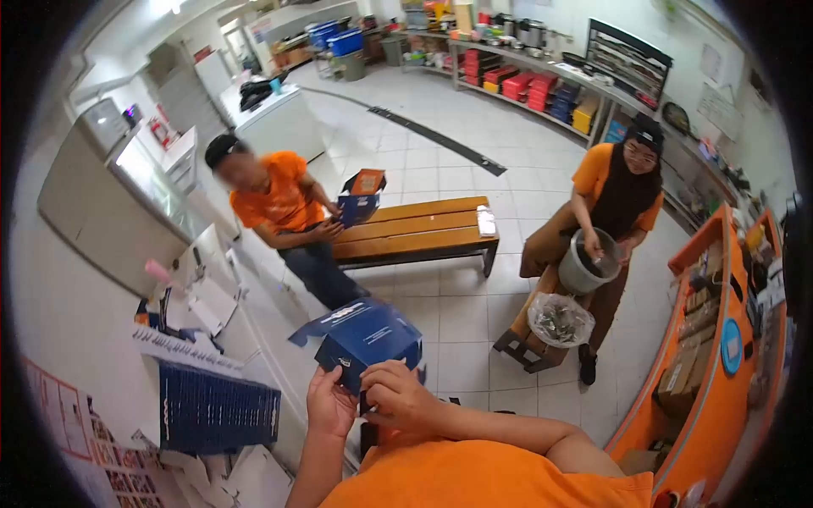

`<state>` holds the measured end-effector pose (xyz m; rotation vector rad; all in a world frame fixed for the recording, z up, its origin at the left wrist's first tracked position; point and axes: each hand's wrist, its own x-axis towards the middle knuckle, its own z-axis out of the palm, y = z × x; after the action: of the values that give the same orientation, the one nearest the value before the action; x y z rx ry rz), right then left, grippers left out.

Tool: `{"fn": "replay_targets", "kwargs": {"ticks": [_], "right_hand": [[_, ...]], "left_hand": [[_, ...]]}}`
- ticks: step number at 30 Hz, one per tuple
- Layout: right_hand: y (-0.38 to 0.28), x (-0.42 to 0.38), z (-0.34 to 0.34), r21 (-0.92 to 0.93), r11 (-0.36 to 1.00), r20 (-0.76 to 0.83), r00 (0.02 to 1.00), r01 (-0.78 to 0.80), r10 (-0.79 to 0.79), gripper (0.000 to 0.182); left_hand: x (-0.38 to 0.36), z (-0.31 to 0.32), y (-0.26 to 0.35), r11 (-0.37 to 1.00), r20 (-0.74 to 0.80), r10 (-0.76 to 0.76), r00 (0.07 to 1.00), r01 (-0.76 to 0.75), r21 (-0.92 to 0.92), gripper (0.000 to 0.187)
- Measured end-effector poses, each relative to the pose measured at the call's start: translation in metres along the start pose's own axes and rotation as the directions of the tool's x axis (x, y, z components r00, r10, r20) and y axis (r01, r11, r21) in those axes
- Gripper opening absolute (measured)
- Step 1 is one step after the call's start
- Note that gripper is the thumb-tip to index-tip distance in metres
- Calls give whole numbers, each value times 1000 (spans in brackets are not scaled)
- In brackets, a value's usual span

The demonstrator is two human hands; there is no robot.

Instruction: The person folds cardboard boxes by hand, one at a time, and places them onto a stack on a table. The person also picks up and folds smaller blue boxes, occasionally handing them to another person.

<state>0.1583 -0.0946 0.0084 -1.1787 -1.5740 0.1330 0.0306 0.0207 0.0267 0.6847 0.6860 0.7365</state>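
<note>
A dark blue cardboard box (373, 332), partly folded with a flap spread to the left, is held up in front of my body. My left hand (332, 401) pinches its lower left corner, thumb on the printed side panel. At the near edge, my right hand (394, 394) has its fingers curled against the cardboard, close beside the left one. To the left, a stack of flat blue cartons (218, 408) stands on the white counter.
One person sits on a wooden bench (415, 230) holding a blue and orange box (360, 199). Another at the right reaches into a grey bucket (588, 261), near a clear plastic bag (560, 321). An orange shelf unit (699, 339) stands at the right.
</note>
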Motion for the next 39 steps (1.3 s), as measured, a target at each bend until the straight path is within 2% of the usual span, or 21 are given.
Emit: {"fn": "replay_targets", "kwargs": {"ticks": [3, 5, 7, 9, 11, 13, 17, 18, 20, 21, 22, 23, 24, 25, 27, 29, 31, 32, 33, 35, 39], "right_hand": [[4, -6, -9, -46, 996, -164, 984, -81, 72, 35], [0, -4, -15, -126, 978, -380, 919, -166, 107, 31], [6, -8, -17, -140, 968, -413, 901, -206, 132, 23], [4, -12, -20, -317, 935, -266, 961, -156, 70, 18], [-1, -12, -18, -364, 917, -262, 963, -163, 67, 16], [-6, -14, -11, -392, 867, -330, 927, -308, 181, 14], [-1, -17, 4, -265, 859, -474, 835, -439, 280, 22], [4, -20, 8, -315, 837, -426, 855, -448, 297, 40], [8, -20, 6, -227, 876, -454, 842, -425, 291, 54], [9, -17, 2, -135, 909, -481, 828, -394, 288, 68], [4, -18, -11, -213, 912, -392, 885, -351, 249, 86], [6, -23, -17, -210, 915, -394, 886, -344, 243, 86], [11, -26, -24, -204, 924, -366, 901, -324, 235, 81], [17, -29, -30, -196, 932, -337, 913, -306, 229, 77], [20, -35, -32, -143, 949, -318, 921, -281, 224, 67], [15, -37, -34, -82, 950, -278, 922, -301, 268, 61], [9, -38, -35, -26, 940, -304, 898, -340, 317, 52], [5, -42, -40, 114, 870, -112, 864, -479, 490, 48], [0, -43, -43, 221, 754, 105, 784, -619, 612, 44], [-8, -41, -42, 141, 818, 76, 830, -558, 553, 38], [-14, -53, -23, 108, 736, 130, 744, -668, 656, 34]], "left_hand": [[-1, 17, -13, 995, 54, -84, 995, 86, -48, 28], [1, 17, -27, 987, 169, 8, 986, -35, 158, 23], [11, 15, -32, 983, 239, -1, 971, -43, 181, 21], [15, 24, -28, 981, 100, 46, 994, -64, 182, 16], [23, 21, -32, 983, 124, 45, 991, -66, 169, 10], [19, 20, -42, 980, 144, -17, 989, -12, 199, 7], [8, 6, -48, 999, 307, -32, 951, 20, 41, 14], [11, 5, -45, 999, 311, -30, 950, 18, 39, 14], [17, -1, -34, 807, 451, -12, 892, -258, 532, 21], [21, -8, -24, 804, 451, -12, 892, -259, 535, 21], [28, -17, -10, 703, 522, -146, 841, -283, 652, 24], [34, -23, 3, 585, 561, -283, 778, -323, 744, 28], [31, -19, 20, 493, 460, -431, 776, -224, 841, 28], [27, -17, 28, 493, 464, -422, 779, -232, 838, 28], [19, -12, 39, 210, 561, -371, 740, -522, 827, 28], [5, -2, 33, 227, 608, -248, 754, -565, 793, 29], [-6, 1, 27, 322, 478, -35, 877, -443, 836, 33], [-1, -3, 20, 367, 444, 50, 895, -430, 825, 28], [-1, -9, 17, 368, 445, 49, 894, -430, 824, 28], [-8, -14, 17, 310, 423, -52, 905, -388, 868, 19], [-21, -38, -7, 351, 408, -138, 903, -340, 872, 9]]}}
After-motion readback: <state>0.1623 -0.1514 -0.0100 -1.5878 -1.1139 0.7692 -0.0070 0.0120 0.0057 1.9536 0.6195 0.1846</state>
